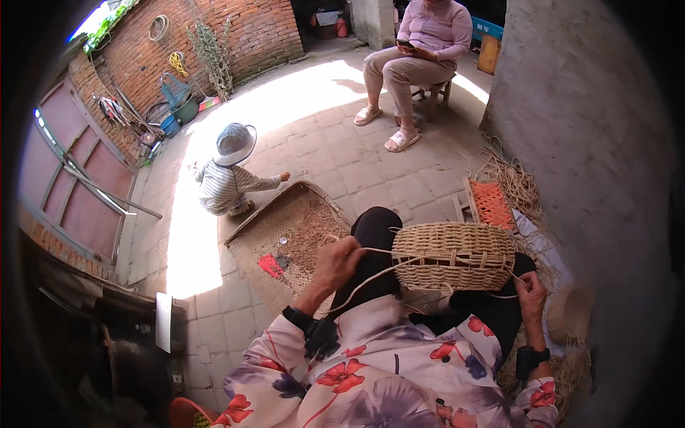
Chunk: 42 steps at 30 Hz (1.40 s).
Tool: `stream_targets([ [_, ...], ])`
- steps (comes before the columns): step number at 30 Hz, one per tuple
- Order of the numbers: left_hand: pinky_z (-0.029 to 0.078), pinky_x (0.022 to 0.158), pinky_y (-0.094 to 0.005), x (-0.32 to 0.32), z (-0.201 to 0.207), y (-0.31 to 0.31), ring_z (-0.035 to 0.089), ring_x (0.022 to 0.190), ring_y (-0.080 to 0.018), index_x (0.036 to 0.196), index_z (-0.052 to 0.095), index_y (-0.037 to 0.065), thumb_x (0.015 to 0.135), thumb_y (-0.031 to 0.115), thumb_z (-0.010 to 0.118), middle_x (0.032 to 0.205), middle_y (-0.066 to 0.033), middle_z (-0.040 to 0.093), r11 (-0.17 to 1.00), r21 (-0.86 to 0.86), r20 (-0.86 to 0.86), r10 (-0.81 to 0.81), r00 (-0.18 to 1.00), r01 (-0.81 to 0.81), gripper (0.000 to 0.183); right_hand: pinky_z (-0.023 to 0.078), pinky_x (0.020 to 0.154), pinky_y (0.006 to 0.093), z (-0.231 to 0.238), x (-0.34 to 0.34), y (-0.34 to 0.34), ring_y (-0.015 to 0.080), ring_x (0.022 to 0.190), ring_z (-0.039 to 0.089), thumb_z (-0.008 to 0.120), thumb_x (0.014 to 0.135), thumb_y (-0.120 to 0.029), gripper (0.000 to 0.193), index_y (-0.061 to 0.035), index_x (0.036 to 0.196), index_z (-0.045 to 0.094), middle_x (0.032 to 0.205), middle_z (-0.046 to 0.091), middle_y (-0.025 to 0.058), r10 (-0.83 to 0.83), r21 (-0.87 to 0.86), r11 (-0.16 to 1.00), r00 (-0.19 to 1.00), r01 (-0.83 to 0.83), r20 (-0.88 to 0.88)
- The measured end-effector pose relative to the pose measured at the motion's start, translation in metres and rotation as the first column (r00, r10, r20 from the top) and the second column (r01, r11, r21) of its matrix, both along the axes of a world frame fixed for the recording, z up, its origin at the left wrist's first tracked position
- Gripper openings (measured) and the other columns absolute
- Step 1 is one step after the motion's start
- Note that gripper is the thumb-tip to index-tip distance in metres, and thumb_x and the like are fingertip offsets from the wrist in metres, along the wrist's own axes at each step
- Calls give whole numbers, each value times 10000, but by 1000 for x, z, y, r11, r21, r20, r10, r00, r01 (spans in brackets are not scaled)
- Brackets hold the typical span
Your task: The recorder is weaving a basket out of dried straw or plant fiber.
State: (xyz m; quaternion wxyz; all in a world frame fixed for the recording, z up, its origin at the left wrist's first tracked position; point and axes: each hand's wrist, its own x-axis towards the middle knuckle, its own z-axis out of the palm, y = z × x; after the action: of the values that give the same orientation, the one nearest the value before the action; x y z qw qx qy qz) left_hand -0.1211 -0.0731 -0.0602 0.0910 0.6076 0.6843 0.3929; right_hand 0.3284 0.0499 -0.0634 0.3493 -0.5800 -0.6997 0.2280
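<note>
Two hands at work on a half-woven straw basket (pixel 454 255) resting on the person's lap

The left hand (pixel 337 262) is closed around a pale straw strand (pixel 378 251) and draws it taut out to the left of the basket rim; the right hand (pixel 531 294) lies against the basket's lower right side, fingers curled on a thin strand there, though the grip itself is partly hidden. The basket sits tilted on its side over the black-trousered knees. Just left of the knees a flat woven tray (pixel 285 246) lies on the paved floor, with a small child in a sun hat (pixel 230 171) crouching at its far edge. A seated person (pixel 417 50) is well apart at the top, and loose straw (pixel 510 178) is heaped near the wall at right
</note>
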Motion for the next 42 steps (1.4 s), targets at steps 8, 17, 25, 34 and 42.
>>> stream_targets([
  [8,526,764,-469,-204,-98,-166,671,882,-376,913,662,86,827,285,683,885,-184,692,470,-470,-520,537,664,-747,218,345,512,296,-2,-2,3,91,533,409,688,815,-94,89,-37,821,619,569,432,-3,15,36,999,1000,-14,-9],
  [17,497,578,-354,56,43,-3,631,681,-244,860,675,96,795,114,737,796,-59,613,944,311,-104,-84,991,113,92,363,512,307,-4,-2,1,112,516,426,690,818,-104,83,-53,817,625,561,446,8,-18,48,999,1000,18,15],
  [25,495,573,-371,80,40,20,629,655,-301,845,603,37,846,144,703,739,-113,617,924,135,-26,-358,933,358,147,347,511,280,0,-7,-2,83,543,410,675,843,-81,87,-26,823,610,586,459,1,-39,49,998,999,38,10],
  [34,469,637,-379,58,52,4,602,725,-269,900,630,47,836,122,682,737,-95,618,915,15,-20,-404,915,404,111,358,506,297,-2,-9,-1,101,522,420,670,846,-93,82,-34,835,615,570,452,18,-45,98,994,999,42,26],
  [42,477,608,-368,57,50,5,606,674,-317,838,575,28,903,109,604,724,-110,630,975,-86,217,-183,959,205,107,364,489,334,-10,-3,1,150,471,452,699,824,-122,101,-64,799,621,538,464,37,-59,126,990,998,56,14],
])
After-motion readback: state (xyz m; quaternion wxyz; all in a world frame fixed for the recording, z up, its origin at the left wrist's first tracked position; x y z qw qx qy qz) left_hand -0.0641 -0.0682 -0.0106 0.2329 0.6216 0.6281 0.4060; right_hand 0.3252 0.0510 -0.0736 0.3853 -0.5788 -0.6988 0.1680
